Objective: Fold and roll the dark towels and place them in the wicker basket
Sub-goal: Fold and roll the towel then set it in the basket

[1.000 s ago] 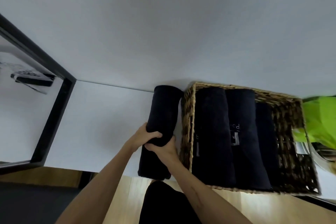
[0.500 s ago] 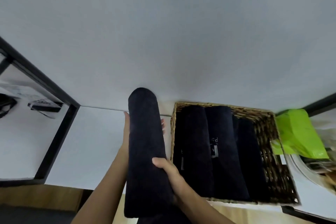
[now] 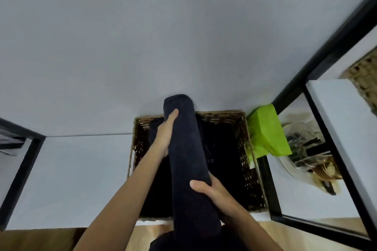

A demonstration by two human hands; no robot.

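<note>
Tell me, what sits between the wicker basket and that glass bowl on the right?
In the head view, a bright green bag lies between the wicker basket and the glass bowl, along with a black frame bar.

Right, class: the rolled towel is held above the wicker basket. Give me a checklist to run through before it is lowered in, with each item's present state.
1. Left hand supports the far part of the rolled towel: ok.
2. Right hand grips the near part: ok.
3. Roll tight, not unwinding: ok.
4. Roll lined up over the wicker basket: ok.
5. Free slot among the towels already inside: cannot tell, the interior is too dark.
</note>
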